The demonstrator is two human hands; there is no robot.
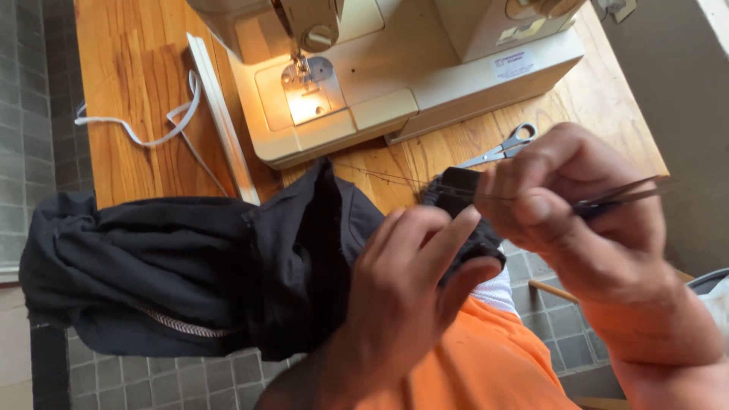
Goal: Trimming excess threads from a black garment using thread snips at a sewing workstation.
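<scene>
- The table [137, 68] is bare wood and fills the upper part of the view, with grey floor tiles beyond its edges.
- The sewing machine [395, 68] stands on the table at the top, cream, its lamp lit over the needle plate; its long axis runs left to right, tilted up to the right.
- The garment [175, 266] is dark cloth bunched in a long roll. It lies across the near table edge and over the lap, long axis running left to right, one end at the left by the floor, the other end rising to the hands at the right. A pale striped cord shows along its lower fold.
- The left hand [402, 304] holds the garment's raised end from below, fingers curled shut around the cloth, forefinger stretched along the dark edge.
- The right hand [577, 205] is just beside it, thumb and forefinger pinched shut on the tweezers.
- The strap [152, 125] is white elastic, lying looped on the table at the left of the machine.
- The scissors [505, 146] lie on the table in front of the machine, grey handles pointing up and right, blades down and left.
- The tweezers [619, 193] are thin and dark, long axis near level, back end pointing right; the tips are hidden behind the fingers.
- A fine thread [380, 176] runs taut from the garment's raised end leftward over the table.
</scene>
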